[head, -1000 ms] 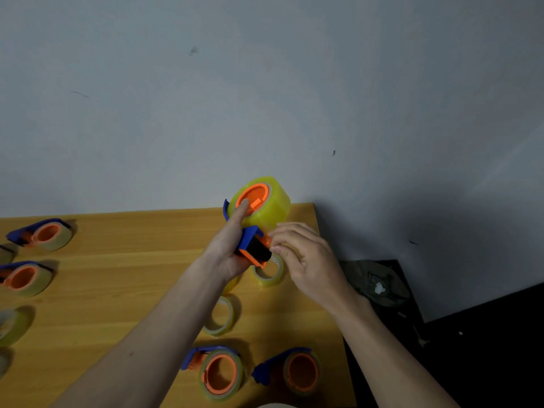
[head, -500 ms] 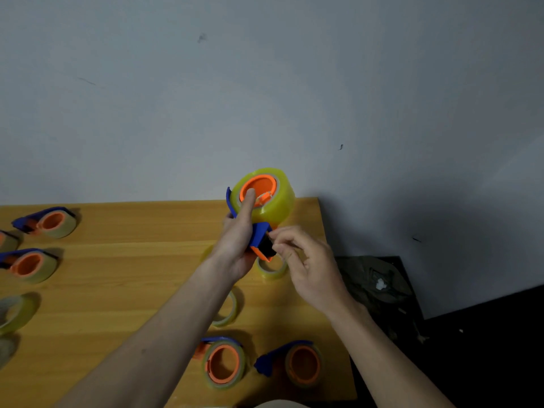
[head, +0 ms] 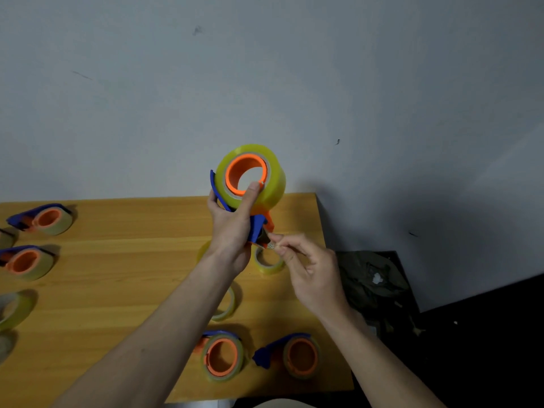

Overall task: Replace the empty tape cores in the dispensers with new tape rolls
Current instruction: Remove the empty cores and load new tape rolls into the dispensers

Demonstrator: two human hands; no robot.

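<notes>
The left hand (head: pixel 232 228) grips one blue-and-orange tape dispenser (head: pixel 256 228) and holds it raised above the far right part of the wooden table (head: pixel 117 275), its fingers curled round the blue frame and its thumb pressed against the rim of the orange hub (head: pixel 246 174). One full yellow tape roll (head: pixel 265 184) sits on that hub, with its open face turned toward the camera. The right hand (head: pixel 312 272) is positioned just below and to the right of the dispenser, with thumb and forefinger pinched together on the loose tape end (head: pixel 271 245) at the dispenser's cutter end; the remaining fingers are curled. Four further dispensers rest on the table: two at the near edge, one (head: pixel 222 359) between the forearms and one (head: pixel 294 355) under the right forearm, and two at the left side, one (head: pixel 44 219) farther back and one (head: pixel 25 262) nearer. Each of these four carries an orange hub with only a thin layer of tape around it. Two loose thin rings lie flat on the table: one (head: pixel 269 262) directly beneath the hands and one (head: pixel 228 303) partly hidden behind the left forearm. At the left border, what appear to be more yellowish rings (head: pixel 13 309) are cut off by the frame, so their number cannot be determined. One dark crumpled bag (head: pixel 371 278) lies on the floor to the right of the table
</notes>
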